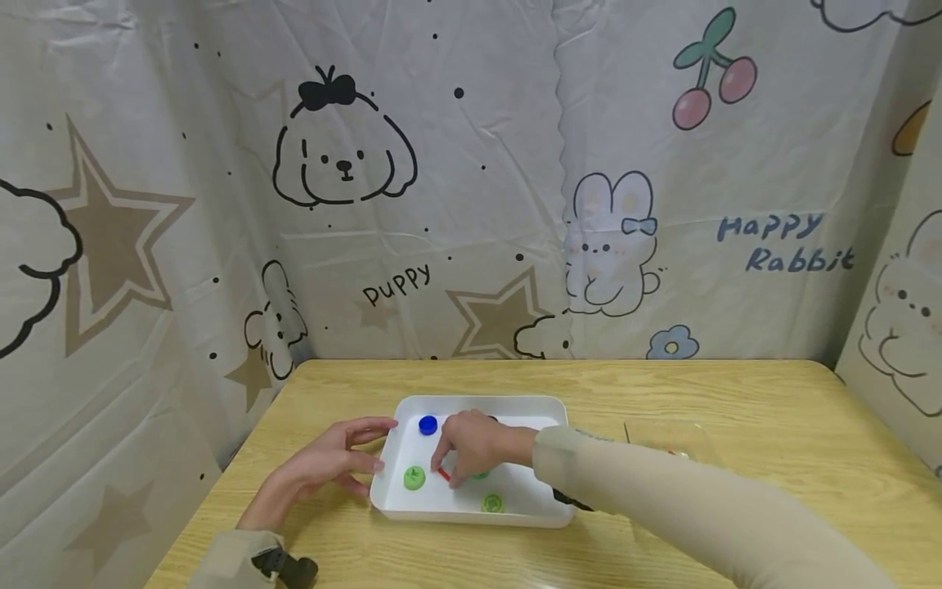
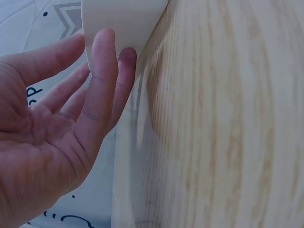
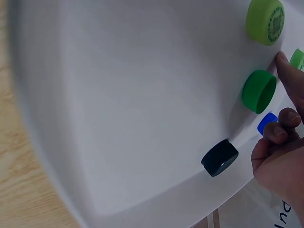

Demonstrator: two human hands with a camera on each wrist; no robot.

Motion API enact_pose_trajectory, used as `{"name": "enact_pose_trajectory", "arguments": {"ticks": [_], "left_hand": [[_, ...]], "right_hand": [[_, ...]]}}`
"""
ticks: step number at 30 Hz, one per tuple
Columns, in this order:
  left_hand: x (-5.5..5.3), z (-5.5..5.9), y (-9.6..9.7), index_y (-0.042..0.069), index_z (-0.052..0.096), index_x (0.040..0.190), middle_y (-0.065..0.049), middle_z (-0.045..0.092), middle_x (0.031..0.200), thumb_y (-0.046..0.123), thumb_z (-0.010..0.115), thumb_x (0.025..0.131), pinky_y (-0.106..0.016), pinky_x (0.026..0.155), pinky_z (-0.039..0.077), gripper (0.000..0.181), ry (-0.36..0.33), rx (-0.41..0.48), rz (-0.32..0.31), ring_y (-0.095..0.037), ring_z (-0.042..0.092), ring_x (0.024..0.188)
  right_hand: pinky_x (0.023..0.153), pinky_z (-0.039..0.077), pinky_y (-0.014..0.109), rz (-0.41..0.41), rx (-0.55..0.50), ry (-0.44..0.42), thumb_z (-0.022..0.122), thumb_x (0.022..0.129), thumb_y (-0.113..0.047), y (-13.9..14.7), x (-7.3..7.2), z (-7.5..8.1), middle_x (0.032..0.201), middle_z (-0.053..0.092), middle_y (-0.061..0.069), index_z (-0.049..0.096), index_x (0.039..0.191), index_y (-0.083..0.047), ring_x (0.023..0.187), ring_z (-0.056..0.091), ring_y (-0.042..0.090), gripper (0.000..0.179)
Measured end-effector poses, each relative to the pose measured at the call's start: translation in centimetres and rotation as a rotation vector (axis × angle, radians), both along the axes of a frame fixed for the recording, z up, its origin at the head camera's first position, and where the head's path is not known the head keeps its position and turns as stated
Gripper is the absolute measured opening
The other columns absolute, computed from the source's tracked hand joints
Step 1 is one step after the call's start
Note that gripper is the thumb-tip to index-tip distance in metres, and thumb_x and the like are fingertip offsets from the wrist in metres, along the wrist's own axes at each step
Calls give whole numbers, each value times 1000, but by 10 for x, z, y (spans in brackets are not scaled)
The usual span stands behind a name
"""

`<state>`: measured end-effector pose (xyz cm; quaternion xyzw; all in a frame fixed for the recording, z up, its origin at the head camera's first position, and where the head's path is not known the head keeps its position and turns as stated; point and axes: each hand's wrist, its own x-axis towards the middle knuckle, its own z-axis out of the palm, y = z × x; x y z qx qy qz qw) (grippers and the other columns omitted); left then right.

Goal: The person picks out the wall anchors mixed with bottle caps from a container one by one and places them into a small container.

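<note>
A white tray [image 1: 478,519] lies on the table with bottle caps inside. My right hand [image 1: 474,446] reaches into it, thumb and fingertip pinching a small red piece [image 1: 445,474], mostly hidden; its kind cannot be told. Around this hand lie a blue cap [image 1: 428,425], a light green cap [image 1: 414,478] and another light green cap [image 1: 492,503]. The right wrist view shows a dark green cap [image 3: 259,92] and a black cap [image 3: 219,157] near the fingers. At the tray's left side, my left hand [image 1: 334,458] touches the outer wall [image 2: 123,23] with loosely extended fingers.
Right of the tray, partly behind my right sleeve [image 1: 625,474], a clear container [image 1: 655,429] holds something small, red and white. A patterned curtain [image 1: 471,204] hangs behind the wooden table [image 1: 353,380].
</note>
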<state>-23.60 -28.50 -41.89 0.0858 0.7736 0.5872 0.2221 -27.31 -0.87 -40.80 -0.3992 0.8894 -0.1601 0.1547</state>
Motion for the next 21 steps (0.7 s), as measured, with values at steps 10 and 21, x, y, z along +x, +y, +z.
{"name": "enact_pose_trajectory", "arguments": {"ticks": [10,21], "left_hand": [[2,1,3,-1,43,157,-30,32,165,1,75,92,-48,69,65,72,-1,2,5,-33,65,119],[1,-1,1,-1,44,157,-31,33,164,1,76,92,-49,68,65,72,5,5,6,-33,66,118]], "right_hand": [[89,48,24,-30,-29,-33,94,81,-18,2,3,-1,101,76,-17,87,101,-27,96,59,3,23],[86,51,22,-48,-93,-67,95,80,-15,4,2,-1,94,74,-14,87,98,-20,92,59,5,20]]}}
